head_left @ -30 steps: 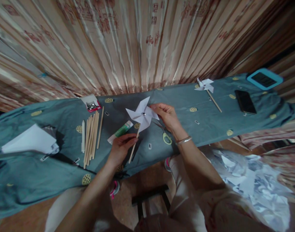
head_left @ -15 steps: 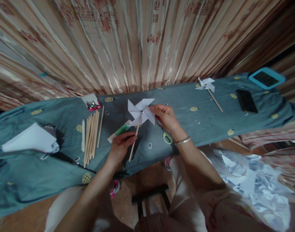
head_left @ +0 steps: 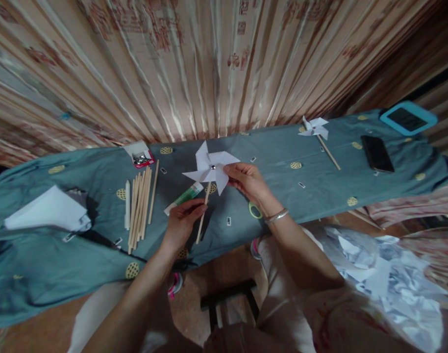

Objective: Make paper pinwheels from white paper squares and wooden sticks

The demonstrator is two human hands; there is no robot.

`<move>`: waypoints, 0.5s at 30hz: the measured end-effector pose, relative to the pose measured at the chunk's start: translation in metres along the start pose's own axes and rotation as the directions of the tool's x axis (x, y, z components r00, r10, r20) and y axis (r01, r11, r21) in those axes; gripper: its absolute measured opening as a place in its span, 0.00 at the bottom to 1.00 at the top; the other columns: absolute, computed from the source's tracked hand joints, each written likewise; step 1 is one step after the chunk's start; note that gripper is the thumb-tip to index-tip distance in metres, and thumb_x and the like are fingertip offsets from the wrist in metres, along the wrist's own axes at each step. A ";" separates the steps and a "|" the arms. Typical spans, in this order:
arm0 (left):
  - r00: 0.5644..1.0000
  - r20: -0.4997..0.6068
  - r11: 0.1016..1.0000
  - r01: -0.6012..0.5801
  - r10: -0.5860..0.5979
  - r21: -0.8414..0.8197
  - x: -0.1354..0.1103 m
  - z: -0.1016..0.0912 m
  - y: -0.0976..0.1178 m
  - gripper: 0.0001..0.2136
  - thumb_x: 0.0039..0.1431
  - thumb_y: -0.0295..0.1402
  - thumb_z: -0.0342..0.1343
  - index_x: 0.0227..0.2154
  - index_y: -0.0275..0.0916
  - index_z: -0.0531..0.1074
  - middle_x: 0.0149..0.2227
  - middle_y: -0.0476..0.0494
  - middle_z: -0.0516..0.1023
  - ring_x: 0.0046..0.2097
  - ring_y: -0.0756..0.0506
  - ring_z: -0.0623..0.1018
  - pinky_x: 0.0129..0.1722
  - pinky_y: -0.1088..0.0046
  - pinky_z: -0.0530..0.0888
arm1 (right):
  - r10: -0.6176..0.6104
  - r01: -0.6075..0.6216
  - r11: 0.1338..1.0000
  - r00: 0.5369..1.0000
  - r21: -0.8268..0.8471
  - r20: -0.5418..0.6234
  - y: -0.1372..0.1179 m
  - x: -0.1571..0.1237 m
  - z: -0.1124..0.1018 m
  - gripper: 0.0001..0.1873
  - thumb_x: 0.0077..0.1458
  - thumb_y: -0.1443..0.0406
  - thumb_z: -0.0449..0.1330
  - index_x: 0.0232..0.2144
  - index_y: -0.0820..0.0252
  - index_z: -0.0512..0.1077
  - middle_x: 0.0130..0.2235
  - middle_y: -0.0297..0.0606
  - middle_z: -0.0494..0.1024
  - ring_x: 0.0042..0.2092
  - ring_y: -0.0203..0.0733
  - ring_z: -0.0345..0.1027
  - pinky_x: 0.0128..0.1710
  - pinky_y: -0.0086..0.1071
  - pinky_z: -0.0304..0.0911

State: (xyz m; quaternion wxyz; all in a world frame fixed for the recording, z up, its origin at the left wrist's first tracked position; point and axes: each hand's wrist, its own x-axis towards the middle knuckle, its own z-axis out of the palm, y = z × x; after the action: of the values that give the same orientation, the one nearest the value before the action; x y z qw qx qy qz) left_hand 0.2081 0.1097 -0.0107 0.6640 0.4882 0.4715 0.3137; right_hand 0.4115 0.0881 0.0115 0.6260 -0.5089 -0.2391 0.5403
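A white paper pinwheel (head_left: 210, 164) on a thin wooden stick, with a shiny pin at its centre, is held up over the cloth-covered table. My left hand (head_left: 183, 220) is closed around the stick, pinching it below the vanes. At the right side of the wheel, the fingers of my right hand (head_left: 248, 181) pinch the edge of a paper vane. Behind my left hand lies a green and white packet (head_left: 187, 197). Scissors with a yellow-green handle (head_left: 255, 210) lie below my right hand, their blades hidden.
Left of my hands are several wooden sticks (head_left: 138, 211), an open box of pins (head_left: 141, 158) and stacked white paper (head_left: 47, 211). Another pinwheel (head_left: 315, 128), a black phone (head_left: 377, 154) and a blue-framed device (head_left: 408, 118) lie right. A bag of paper scraps (head_left: 389, 279) stands low right.
The pinwheel's vanes have turned about the pin, and my right hand has shifted slightly left and down. My left hand keeps its grip on the stick.
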 end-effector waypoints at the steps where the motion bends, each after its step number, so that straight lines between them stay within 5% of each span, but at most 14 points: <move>1: 1.000 0.002 1.000 -0.006 0.006 0.009 0.000 0.000 0.000 0.19 0.35 0.44 0.74 0.30 0.39 0.83 0.32 0.45 0.82 0.33 0.46 0.78 0.38 0.69 0.74 | 0.009 -0.009 1.000 1.000 0.003 0.010 0.000 0.000 0.000 0.23 0.29 0.50 0.77 0.26 0.58 0.79 0.27 0.32 0.80 0.29 0.34 0.72 0.30 0.27 0.71; 15: 1.000 0.000 1.000 -0.018 0.018 0.014 0.001 0.000 0.000 0.18 0.35 0.43 0.73 0.29 0.39 0.83 0.31 0.44 0.81 0.33 0.46 0.77 0.37 0.68 0.74 | 0.041 -0.041 0.999 0.998 0.017 0.043 0.001 -0.004 0.006 0.27 0.27 0.52 0.78 0.29 0.59 0.78 0.28 0.32 0.81 0.30 0.35 0.75 0.32 0.27 0.74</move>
State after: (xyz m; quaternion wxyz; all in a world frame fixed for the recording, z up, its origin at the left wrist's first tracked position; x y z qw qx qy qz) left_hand 0.2082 0.1103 -0.0109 0.6577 0.4970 0.4693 0.3165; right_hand 0.4045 0.0865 0.0144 0.6140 -0.4964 -0.2371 0.5660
